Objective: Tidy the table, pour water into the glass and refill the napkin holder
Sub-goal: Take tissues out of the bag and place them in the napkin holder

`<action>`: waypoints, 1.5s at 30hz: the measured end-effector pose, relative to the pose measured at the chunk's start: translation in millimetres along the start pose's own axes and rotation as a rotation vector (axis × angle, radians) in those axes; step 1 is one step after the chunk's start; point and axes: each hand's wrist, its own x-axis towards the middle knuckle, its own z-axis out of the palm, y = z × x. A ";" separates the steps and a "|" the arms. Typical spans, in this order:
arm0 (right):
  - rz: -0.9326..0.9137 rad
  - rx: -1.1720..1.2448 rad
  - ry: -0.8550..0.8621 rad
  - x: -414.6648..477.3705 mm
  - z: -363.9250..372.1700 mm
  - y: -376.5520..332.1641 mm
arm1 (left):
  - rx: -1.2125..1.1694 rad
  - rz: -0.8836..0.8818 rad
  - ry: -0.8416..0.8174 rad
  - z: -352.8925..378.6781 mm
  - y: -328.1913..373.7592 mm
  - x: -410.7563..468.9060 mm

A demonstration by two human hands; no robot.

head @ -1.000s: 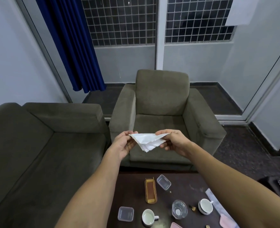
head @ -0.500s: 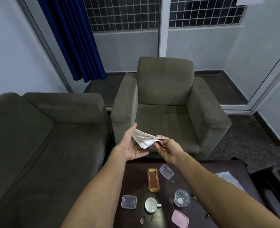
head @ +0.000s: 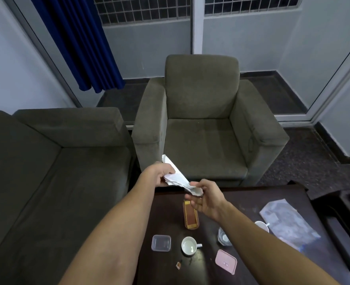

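I hold a stack of white napkins (head: 177, 176) between both hands above the far edge of the dark table (head: 242, 200). My left hand (head: 158, 174) grips the upper end, and my right hand (head: 206, 199) pinches the lower end. Directly below my right hand lies the wooden napkin holder (head: 190, 218), long and narrow, partly hidden by my fingers. A clear glass (head: 223, 236) stands to the right of the holder, half covered by my right forearm.
On the table are a clear plastic box (head: 161, 243), a white cup (head: 189, 246), a second white cup (head: 262, 225), a pink lid (head: 226, 262), a plastic bag (head: 287, 221) and a small scrap (head: 178, 265). An armchair (head: 203, 124) stands beyond, a sofa (head: 46, 171) to the left.
Both hands have lowered the napkins toward the table and tilted the stack down to the right. My view has dropped, showing more of the table.
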 end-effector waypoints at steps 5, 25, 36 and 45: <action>0.072 0.082 0.137 25.6 -11.5 28.4 | 0.179 0.008 -0.017 25.8 -7.6 22.0; 0.305 0.396 0.413 163.6 -100.1 171.7 | 0.799 0.129 0.180 126.6 -110.3 188.0; 0.400 0.272 0.429 214.9 -129.0 182.1 | 0.927 0.188 0.250 152.3 -137.0 240.4; 0.454 0.220 0.413 235.8 -136.0 177.3 | 1.033 0.174 0.255 156.9 -136.7 256.9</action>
